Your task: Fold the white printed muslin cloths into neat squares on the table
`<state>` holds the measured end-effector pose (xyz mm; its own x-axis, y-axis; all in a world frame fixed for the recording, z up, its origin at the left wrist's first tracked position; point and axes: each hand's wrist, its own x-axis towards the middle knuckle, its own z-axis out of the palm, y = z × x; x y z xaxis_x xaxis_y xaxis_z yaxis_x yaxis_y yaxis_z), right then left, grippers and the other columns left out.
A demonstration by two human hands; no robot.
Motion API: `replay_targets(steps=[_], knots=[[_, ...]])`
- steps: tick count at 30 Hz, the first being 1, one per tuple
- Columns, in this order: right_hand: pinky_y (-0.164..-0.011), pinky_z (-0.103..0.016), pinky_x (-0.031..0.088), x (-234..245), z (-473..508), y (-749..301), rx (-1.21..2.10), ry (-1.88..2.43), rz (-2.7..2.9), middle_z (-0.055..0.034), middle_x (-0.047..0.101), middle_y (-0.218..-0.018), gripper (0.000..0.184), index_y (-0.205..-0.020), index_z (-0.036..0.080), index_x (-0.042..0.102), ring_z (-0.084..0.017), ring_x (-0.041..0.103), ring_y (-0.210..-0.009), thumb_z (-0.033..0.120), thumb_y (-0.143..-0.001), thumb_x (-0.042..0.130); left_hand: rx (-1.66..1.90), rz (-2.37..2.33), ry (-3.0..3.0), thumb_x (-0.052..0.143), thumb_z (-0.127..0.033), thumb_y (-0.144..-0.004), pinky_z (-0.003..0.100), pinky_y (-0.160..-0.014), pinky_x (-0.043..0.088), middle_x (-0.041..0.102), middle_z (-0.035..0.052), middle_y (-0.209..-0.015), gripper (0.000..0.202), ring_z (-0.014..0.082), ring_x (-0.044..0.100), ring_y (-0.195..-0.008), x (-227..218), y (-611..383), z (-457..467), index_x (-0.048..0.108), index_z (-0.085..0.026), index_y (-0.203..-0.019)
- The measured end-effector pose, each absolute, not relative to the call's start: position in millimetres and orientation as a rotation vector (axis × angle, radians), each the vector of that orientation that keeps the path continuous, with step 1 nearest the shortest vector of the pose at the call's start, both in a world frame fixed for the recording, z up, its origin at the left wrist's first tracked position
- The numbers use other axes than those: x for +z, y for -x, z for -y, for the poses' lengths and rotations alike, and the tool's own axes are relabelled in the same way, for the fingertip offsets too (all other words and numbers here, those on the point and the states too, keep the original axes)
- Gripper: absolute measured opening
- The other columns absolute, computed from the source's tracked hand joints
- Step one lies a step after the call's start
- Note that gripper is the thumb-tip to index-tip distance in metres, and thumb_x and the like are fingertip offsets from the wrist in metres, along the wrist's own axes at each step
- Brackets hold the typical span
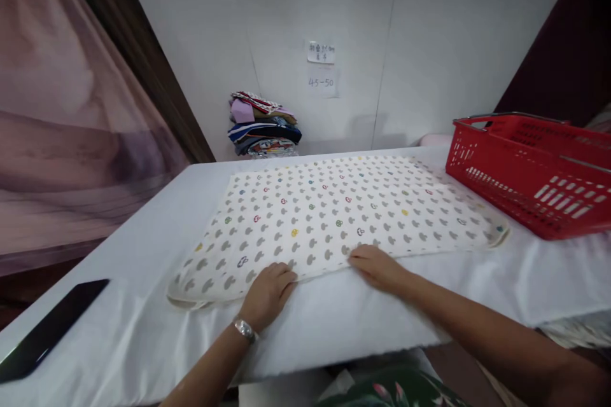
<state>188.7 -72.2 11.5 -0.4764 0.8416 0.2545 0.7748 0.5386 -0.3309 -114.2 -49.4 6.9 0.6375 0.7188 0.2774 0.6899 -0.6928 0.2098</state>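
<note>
A white cloth [305, 216] printed with small grey and coloured mushrooms lies spread on the table. It has rounded front corners, and its edge at the left and right corners looks layered. My left hand [270, 292], with a silver band on the wrist, holds the near edge left of the middle. Along the same edge, farther right, my right hand [377, 267] pinches the cloth with its fingers closed. The fingertips of both hands are partly hidden. Between the hands the cloth's edge runs almost straight.
A white-covered table [143, 254] carries everything. At the right stands a red plastic basket [525, 172]; at the back is a stack of folded fabrics [265, 124]. A black phone-like slab [55, 327] lies at the left. Paper signs [322, 70] hang on the wall behind.
</note>
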Motion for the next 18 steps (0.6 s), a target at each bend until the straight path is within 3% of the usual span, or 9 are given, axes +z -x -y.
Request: replay_targets(steps=[3,10,18], knots=[[-0.089,-0.039,0.043,2.9,82.0,-258.0,0.187,1.339,2.383,-0.0085,0.061,-0.110,0.033,-0.106,0.020,0.062,-0.020,0.053,-0.102,0.021,-0.088,0.035,0.555,-1.193,-2.797,0.041,-0.023,-0.088,0.033,-0.072,0.045,0.059,0.0043,-0.086,0.020,0.0174,0.053,-0.080,6.0,115.6,49.7,0.061,-0.021,-0.088],[-0.088,-0.040,0.045,-16.1,105.6,-383.7,-0.187,1.622,2.270,-0.0102,0.061,-0.112,0.032,-0.108,0.020,0.063,-0.021,0.055,-0.103,0.021,-0.087,0.039,0.549,-1.106,-2.871,0.040,-0.026,-0.088,0.034,-0.073,0.048,0.062,0.0034,-0.087,0.021,0.0183,0.056,-0.081,3.3,102.6,45.3,0.061,-0.025,-0.090],[-0.095,-0.042,0.042,-10.6,133.8,-468.4,-0.244,1.900,2.122,-0.0094,0.060,-0.117,0.034,-0.108,0.018,0.064,-0.022,0.053,-0.110,0.026,-0.086,0.039,0.773,-1.086,-2.905,0.045,-0.035,-0.083,0.035,-0.073,0.053,0.066,0.0017,-0.091,0.020,0.0212,0.062,-0.083,-1.4,106.7,38.4,0.063,-0.033,-0.093]])
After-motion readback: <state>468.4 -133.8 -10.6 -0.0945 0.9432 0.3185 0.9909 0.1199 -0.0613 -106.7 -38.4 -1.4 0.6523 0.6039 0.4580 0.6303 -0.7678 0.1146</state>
